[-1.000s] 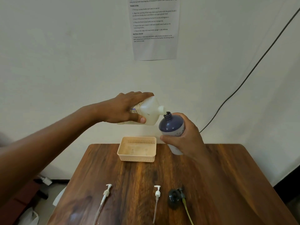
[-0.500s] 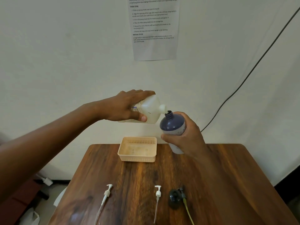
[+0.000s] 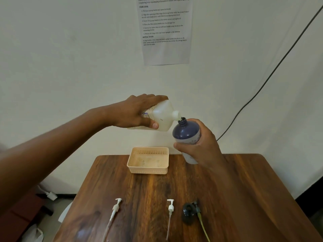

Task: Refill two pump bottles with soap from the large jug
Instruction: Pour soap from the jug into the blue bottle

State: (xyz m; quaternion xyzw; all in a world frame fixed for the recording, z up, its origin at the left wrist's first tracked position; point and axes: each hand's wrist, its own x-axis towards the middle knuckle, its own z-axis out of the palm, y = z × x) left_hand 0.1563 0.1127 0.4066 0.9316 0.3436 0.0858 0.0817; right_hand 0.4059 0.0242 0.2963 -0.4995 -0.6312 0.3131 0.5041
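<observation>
My left hand (image 3: 138, 110) grips a translucent white soap jug (image 3: 163, 116), tipped on its side with its spout pointing right. The spout sits just above the open mouth of a dark blue pump bottle (image 3: 186, 132), which my right hand (image 3: 203, 145) holds tilted above the table. Two white pump heads with long tubes (image 3: 115, 206) (image 3: 170, 208) lie on the wooden table (image 3: 244, 198) near its front edge. I cannot tell whether soap is flowing.
A peach plastic basket (image 3: 148, 169) stands at the table's back edge, below the jug. A black trigger sprayer head with a yellow tube (image 3: 189, 211) lies right of the pump heads. A printed sheet (image 3: 165, 30) and a black cable (image 3: 262, 84) are on the wall.
Both hands have risen slightly, and the jug's spout has come a little closer to the blue bottle's mouth.
</observation>
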